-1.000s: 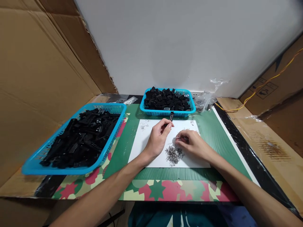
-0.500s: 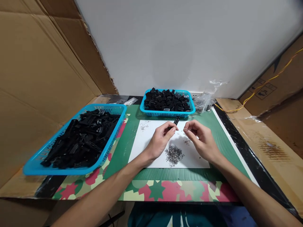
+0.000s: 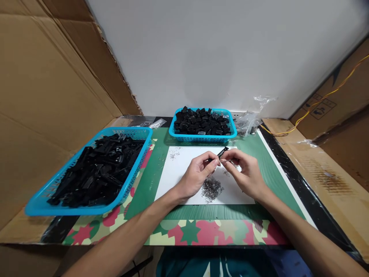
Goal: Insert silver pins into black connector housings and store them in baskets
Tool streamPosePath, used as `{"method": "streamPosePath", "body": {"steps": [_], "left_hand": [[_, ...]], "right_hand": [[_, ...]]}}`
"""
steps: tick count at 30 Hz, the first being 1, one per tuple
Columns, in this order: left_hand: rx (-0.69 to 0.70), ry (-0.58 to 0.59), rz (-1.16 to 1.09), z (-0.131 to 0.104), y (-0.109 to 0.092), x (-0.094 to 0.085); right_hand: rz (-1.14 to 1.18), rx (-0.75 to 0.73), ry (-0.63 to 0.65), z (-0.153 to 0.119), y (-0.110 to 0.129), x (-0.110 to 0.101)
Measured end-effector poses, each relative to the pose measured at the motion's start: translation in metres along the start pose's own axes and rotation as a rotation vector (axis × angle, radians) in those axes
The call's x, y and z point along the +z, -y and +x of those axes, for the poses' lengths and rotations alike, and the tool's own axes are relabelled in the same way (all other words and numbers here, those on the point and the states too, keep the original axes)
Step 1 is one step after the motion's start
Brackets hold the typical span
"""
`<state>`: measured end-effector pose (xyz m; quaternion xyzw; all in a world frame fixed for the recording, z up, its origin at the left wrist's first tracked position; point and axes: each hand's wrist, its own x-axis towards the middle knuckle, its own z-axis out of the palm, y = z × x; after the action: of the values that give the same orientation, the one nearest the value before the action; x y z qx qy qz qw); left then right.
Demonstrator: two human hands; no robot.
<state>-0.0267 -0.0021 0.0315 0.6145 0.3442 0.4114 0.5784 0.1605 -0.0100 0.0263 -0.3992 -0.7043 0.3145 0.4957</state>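
Above the white sheet (image 3: 184, 198), my left hand (image 3: 198, 171) is closed on a slim black plastic piece (image 3: 223, 151), whose far end sticks out tilted up to the right. My right hand (image 3: 245, 169) pinches a thin metal piece (image 3: 226, 161), too small to make out well, right beside the black piece. The fingertips of both hands are close together; whether the metal touches the plastic I cannot tell. Under them on the sheet lies a heap of tiny metal parts (image 3: 211, 188), with a looser scatter of them (image 3: 174, 154) at the sheet's far left corner.
A large blue basket (image 3: 34, 207) of long black parts stands at the left. Behind the sheet is a smaller blue basket (image 3: 201, 138) with short black pieces. Clear plastic bags (image 3: 248, 123) and a yellow cable (image 3: 302, 119) lie at the back right. Cardboard (image 3: 52, 77) flanks the table.
My hands have come together. The black piece, earlier nearly upright, now leans to the right, and the pinched metal piece is close against it.
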Motion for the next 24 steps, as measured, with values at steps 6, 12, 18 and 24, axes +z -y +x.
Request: {"method": "streamPosePath", "body": {"steps": [6,12,18,24], "left_hand": [[0.124,-0.051,0.221,-0.003,0.006,-0.003],[0.135,-0.058,0.091,-0.001,0.015,-0.005],[0.178,-0.071,0.111,-0.002,0.016,-0.006],[0.202,-0.053,0.100,-0.002,0.017,-0.007]], "right_hand": [[0.070,0.052,-0.042,0.001,0.001,-0.003],[-0.230,-0.307,-0.159,-0.002,0.005,-0.005],[-0.239,-0.429,-0.099,-0.002,0.004,-0.003],[-0.200,-0.427,-0.076,-0.003,0.002,-0.004]]}}
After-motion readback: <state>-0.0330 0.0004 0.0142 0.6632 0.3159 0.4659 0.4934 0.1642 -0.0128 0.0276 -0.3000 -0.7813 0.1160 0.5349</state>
